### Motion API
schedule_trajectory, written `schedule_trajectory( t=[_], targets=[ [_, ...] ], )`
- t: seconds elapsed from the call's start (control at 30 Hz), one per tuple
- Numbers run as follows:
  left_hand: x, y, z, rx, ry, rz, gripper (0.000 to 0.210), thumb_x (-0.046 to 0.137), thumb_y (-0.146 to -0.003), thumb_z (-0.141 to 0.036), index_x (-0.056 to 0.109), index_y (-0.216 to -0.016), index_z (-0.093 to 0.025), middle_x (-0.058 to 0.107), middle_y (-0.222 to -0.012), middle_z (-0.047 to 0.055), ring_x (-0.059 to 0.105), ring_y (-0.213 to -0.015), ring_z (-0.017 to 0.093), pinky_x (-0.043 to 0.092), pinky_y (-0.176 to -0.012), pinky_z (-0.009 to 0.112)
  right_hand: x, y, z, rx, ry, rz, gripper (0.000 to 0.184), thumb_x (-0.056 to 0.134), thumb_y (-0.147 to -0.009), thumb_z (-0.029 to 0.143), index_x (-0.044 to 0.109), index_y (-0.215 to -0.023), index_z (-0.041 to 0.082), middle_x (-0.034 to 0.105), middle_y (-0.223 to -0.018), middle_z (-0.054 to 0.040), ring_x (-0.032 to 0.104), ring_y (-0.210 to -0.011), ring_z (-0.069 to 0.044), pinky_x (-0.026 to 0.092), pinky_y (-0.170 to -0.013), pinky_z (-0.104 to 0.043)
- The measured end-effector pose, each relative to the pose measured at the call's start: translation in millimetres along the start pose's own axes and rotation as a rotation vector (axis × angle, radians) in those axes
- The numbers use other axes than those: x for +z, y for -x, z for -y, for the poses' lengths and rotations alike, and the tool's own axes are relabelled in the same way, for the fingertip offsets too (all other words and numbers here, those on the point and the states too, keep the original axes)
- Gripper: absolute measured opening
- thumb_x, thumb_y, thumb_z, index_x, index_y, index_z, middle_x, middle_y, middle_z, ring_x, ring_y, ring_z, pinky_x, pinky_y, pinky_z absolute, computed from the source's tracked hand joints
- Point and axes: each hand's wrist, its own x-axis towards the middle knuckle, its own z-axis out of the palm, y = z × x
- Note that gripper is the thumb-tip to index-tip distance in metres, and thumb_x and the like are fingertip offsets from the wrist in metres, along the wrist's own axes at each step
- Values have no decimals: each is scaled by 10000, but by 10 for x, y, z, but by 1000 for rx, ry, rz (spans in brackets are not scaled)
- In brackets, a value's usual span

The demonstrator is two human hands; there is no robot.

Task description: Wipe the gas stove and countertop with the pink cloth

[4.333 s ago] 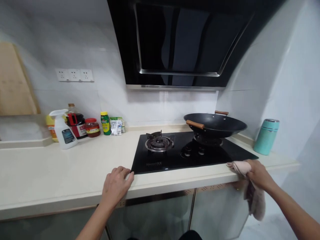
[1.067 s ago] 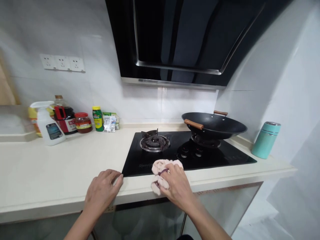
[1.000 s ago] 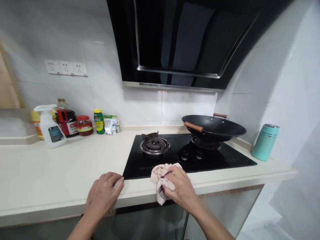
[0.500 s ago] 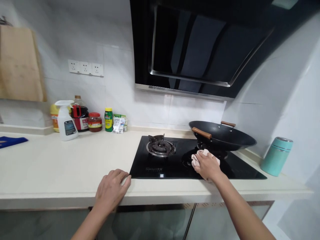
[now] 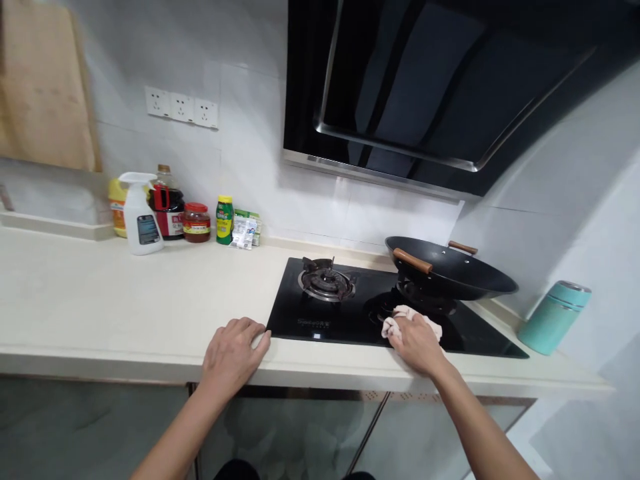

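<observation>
The left hand [image 5: 233, 353] rests, empty, thumb apart, on the surface [image 5: 125, 300] beside the stove [image 5: 345, 320]. The right hand [image 5: 419, 343] has its grip clamped on a cloth [image 5: 391, 327] bunched crosswise beneath it, just short of the wok [image 5: 460, 270].

The cloth [image 5: 391, 327] lies on the stove [image 5: 350, 320], before the wok [image 5: 460, 273].

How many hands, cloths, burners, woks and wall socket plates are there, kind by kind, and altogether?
Left hand and right hand: 2
Cloth, in the right hand: 1
Left burner and right burner: 2
Wok: 1
Wall socket plates: 3
Total: 9
</observation>
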Motion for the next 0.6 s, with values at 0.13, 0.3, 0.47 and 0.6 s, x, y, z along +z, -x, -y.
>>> schedule_trajectory(
  t=[0.13, 0.3, 0.47, 0.6],
  targets=[
    [23, 15, 6, 4, -3, -36, 309, 492, -983, -375, 759, -939, -227, 757, -1012, 60, 662, -963, 254, 439, -819, 382, 18, 271, 316, -210, -273, -93, 402, 525, -872, 247, 680, -1236, 175, 673, -1262, -117, 544, -1090, -275, 435, -969, -386],
    [35, 24, 4, 25, 5, -58, 277, 508, -983, -345, 749, -915, -226, 749, -982, 58, 660, -943, 245, 442, -820, 381, -117, -80, 683, -206, -566, -214, 370, 473, -876, 262, 691, -1173, 233, 693, -1079, -62, 590, -993, -223, 477, -898, -331],
    [34, 49, 12, 32, 17, -63, 264, 512, -987, -334, 738, -911, -222, 744, -965, 57, 660, -936, 242, 444, -802, 377, -427, -929, 601, 69, -357, -305, 416, 414, -934, 320, 637, -1258, 185, 661, -1182, -111, 576, -1090, -248, 458, -950, -327],
    [59, 54, 16, 32, 20, -97, 257, 513, -990, -330, 727, -903, -217, 743, -955, 56, 656, -914, 241, 445, -785, 382, -413, -1386, 390, 92, -250, -182, 410, 429, -944, 334, 657, -1261, 209, 625, -1329, -119, 563, -1184, -270, 426, -1002, -345]
  ],
)
